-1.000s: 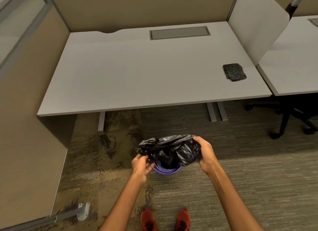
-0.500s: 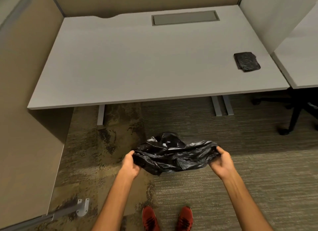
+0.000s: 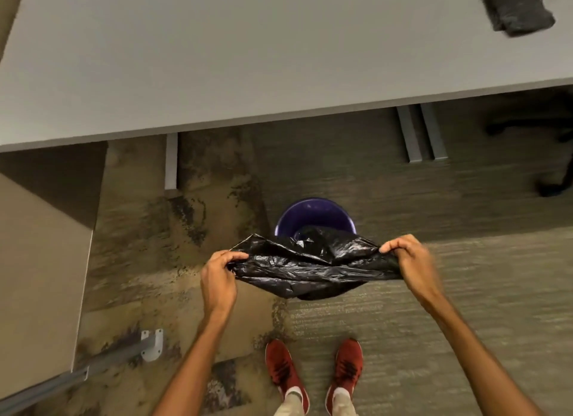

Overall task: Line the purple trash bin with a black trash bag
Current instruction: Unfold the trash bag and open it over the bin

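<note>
Each grip pinches one end of the bag (image 3: pixel 313 265): left hand (image 3: pixel 218 277), right hand (image 3: pixel 409 260). It stretches sideways; the bin (image 3: pixel 313 214) sits just beyond, partly under it.

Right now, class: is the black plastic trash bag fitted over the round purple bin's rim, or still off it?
Off it. The black plastic trash bag is stretched between left hand and right hand; the round purple bin shows a bare far rim.

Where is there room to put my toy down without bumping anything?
The white desk is bare all the way left of the folded black bundle. It is crowded on the carpet where both hands stretch the black trash bag over the purple trash bin.
</note>
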`<move>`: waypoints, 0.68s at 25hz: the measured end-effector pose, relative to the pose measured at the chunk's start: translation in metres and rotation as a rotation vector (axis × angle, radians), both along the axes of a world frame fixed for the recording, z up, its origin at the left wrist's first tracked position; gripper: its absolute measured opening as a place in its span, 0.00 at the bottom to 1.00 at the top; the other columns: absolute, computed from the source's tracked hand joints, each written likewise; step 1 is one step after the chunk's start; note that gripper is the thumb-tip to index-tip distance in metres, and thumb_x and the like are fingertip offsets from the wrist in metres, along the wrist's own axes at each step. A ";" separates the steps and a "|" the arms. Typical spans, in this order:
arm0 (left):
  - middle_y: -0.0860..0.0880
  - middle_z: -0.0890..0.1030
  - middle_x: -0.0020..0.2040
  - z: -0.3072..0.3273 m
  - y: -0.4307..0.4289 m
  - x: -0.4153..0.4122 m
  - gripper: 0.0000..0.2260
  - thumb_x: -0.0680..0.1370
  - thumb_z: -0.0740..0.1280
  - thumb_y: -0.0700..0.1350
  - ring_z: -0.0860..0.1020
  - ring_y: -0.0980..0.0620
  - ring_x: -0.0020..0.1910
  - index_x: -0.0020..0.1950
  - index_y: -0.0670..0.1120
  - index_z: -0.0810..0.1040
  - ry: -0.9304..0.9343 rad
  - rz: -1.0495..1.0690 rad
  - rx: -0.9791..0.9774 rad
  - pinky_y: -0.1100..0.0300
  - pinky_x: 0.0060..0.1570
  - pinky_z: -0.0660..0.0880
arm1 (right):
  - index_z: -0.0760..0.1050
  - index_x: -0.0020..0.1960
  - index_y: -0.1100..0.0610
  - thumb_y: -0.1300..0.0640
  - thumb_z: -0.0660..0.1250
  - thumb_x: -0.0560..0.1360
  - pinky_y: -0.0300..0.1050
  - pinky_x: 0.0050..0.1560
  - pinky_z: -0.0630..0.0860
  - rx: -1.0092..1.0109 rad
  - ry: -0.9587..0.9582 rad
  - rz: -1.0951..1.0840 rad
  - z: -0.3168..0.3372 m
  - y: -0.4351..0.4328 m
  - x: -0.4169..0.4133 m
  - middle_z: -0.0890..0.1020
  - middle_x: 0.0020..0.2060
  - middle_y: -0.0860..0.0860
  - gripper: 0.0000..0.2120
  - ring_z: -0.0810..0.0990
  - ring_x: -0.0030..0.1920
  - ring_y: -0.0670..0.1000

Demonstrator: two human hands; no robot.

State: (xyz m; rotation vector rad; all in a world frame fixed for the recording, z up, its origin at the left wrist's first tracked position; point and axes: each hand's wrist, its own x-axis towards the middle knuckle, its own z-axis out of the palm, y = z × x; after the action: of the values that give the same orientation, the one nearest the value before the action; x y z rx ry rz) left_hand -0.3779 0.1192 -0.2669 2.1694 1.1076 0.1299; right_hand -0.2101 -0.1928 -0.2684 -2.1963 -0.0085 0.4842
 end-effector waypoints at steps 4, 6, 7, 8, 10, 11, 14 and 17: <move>0.43 0.79 0.58 -0.020 -0.003 0.005 0.22 0.75 0.58 0.22 0.77 0.50 0.56 0.58 0.43 0.82 -0.076 0.020 0.023 0.61 0.55 0.72 | 0.82 0.58 0.62 0.73 0.64 0.74 0.32 0.51 0.64 -0.180 -0.063 0.337 -0.017 0.014 -0.006 0.75 0.49 0.54 0.17 0.74 0.50 0.50; 0.44 0.76 0.55 -0.023 -0.003 0.009 0.15 0.76 0.62 0.26 0.76 0.51 0.55 0.50 0.45 0.77 -0.179 0.051 -0.029 0.60 0.54 0.71 | 0.79 0.58 0.60 0.76 0.63 0.72 0.31 0.51 0.64 -0.166 -0.111 0.406 -0.018 0.022 -0.009 0.75 0.50 0.54 0.20 0.74 0.51 0.50; 0.45 0.77 0.54 -0.025 -0.003 0.010 0.14 0.76 0.63 0.26 0.76 0.51 0.54 0.45 0.46 0.76 -0.197 0.052 -0.055 0.59 0.54 0.71 | 0.78 0.55 0.58 0.76 0.62 0.71 0.30 0.50 0.65 -0.148 -0.118 0.429 -0.017 0.026 -0.010 0.76 0.49 0.52 0.20 0.74 0.50 0.49; 0.45 0.78 0.54 -0.026 -0.002 0.011 0.15 0.75 0.62 0.26 0.76 0.51 0.54 0.40 0.46 0.76 -0.193 0.072 -0.084 0.58 0.55 0.71 | 0.77 0.52 0.55 0.76 0.62 0.71 0.28 0.47 0.66 -0.148 -0.107 0.466 -0.016 0.028 -0.010 0.75 0.47 0.49 0.19 0.74 0.48 0.49; 0.47 0.80 0.56 -0.028 0.003 0.014 0.19 0.73 0.59 0.24 0.76 0.57 0.53 0.33 0.47 0.76 -0.160 0.175 -0.119 0.63 0.55 0.71 | 0.76 0.43 0.49 0.75 0.63 0.73 0.29 0.43 0.68 -0.219 -0.033 0.564 -0.016 0.027 -0.011 0.72 0.43 0.46 0.20 0.73 0.45 0.48; 0.48 0.81 0.56 -0.028 0.008 0.017 0.21 0.72 0.57 0.24 0.76 0.60 0.52 0.31 0.47 0.76 -0.143 0.228 -0.118 0.68 0.53 0.70 | 0.77 0.41 0.47 0.74 0.63 0.73 0.31 0.42 0.69 -0.279 0.003 0.597 -0.017 0.025 -0.010 0.72 0.43 0.46 0.21 0.74 0.45 0.49; 0.50 0.82 0.57 -0.024 0.026 0.017 0.25 0.71 0.55 0.23 0.76 0.56 0.55 0.32 0.50 0.80 -0.145 0.209 -0.092 0.67 0.53 0.68 | 0.84 0.55 0.54 0.71 0.64 0.76 0.42 0.45 0.73 -0.448 0.005 0.572 -0.016 0.018 -0.014 0.71 0.44 0.49 0.17 0.75 0.46 0.51; 0.47 0.81 0.59 -0.023 0.031 0.009 0.25 0.71 0.59 0.21 0.78 0.51 0.57 0.35 0.48 0.84 -0.095 -0.148 0.092 0.59 0.54 0.74 | 0.77 0.67 0.56 0.65 0.62 0.80 0.49 0.43 0.75 -0.523 -0.022 0.520 -0.010 0.014 -0.014 0.69 0.44 0.49 0.17 0.73 0.43 0.51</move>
State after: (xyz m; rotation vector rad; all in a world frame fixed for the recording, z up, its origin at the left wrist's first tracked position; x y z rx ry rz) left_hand -0.3685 0.1504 -0.2897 2.2937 0.9005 0.2188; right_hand -0.2236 -0.1785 -0.2781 -2.7145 -0.5299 0.8208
